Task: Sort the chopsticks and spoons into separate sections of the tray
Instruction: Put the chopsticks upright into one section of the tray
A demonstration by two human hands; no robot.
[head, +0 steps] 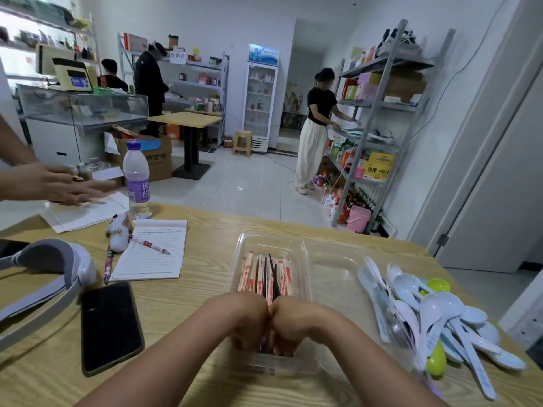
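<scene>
I see one clear tray [332, 254] with two sections; its left section holds the chopsticks [264, 277], too bunched to count. Right of the tray lie the spoons [435, 315]. My left hand [249, 318] and right hand [293, 324], knuckles together, grip the chopsticks' near ends.

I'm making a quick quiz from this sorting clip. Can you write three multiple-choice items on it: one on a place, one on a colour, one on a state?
1. Where do the chopsticks lie?
A. left section of the tray
B. right section
C. on the notepad

2. What colour are most spoons?
A. red
B. pale blue-white
C. black

3. What are the hands doing?
A. resting flat on the table
B. gripping the chopsticks together
C. lifting a spoon

Answers:
1. A: the bundle fills the left section; the right one holds none.
2. B: the pile beside the tray is pale, with only a couple of green ones.
3. B: left hand and right hand curl around the chopstick ends.
</scene>
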